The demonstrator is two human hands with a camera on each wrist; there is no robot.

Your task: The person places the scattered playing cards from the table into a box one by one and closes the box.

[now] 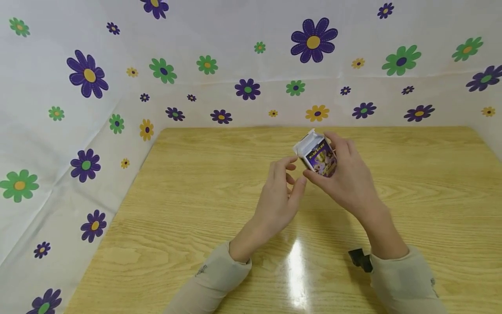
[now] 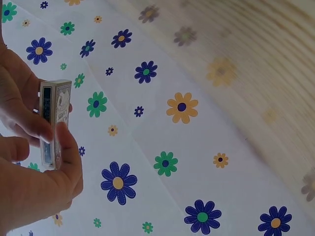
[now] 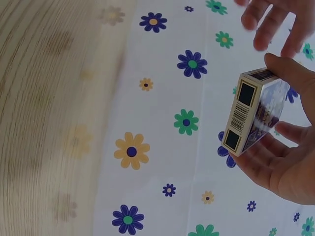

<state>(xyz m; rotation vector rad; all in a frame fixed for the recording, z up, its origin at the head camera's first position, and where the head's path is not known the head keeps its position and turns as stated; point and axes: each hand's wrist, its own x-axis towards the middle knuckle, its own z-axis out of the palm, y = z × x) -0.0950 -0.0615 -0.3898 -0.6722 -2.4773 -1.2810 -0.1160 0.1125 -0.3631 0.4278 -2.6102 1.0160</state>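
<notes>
My right hand (image 1: pixel 351 179) holds a small card box (image 1: pixel 322 160) above the table, thumb at the near side and fingers round the far side. The box is tilted, purple with a gold trophy on its front, and its white top flap stands raised toward the left. My left hand (image 1: pixel 276 198) is just left of the box, fingers loosely bent near its opened end. In the right wrist view the left fingers (image 3: pixel 266 29) are spread apart from the box (image 3: pixel 240 118), whose barcode end faces the camera. The left wrist view shows the box's patterned narrow side (image 2: pixel 63 105).
The wood-grain table (image 1: pixel 188 192) spreads beneath both hands. A white cloth with printed flowers (image 1: pixel 219 39) rises behind the table and along its left side. A black piece (image 1: pixel 361 259) juts out beside the right sleeve (image 1: pixel 404 279).
</notes>
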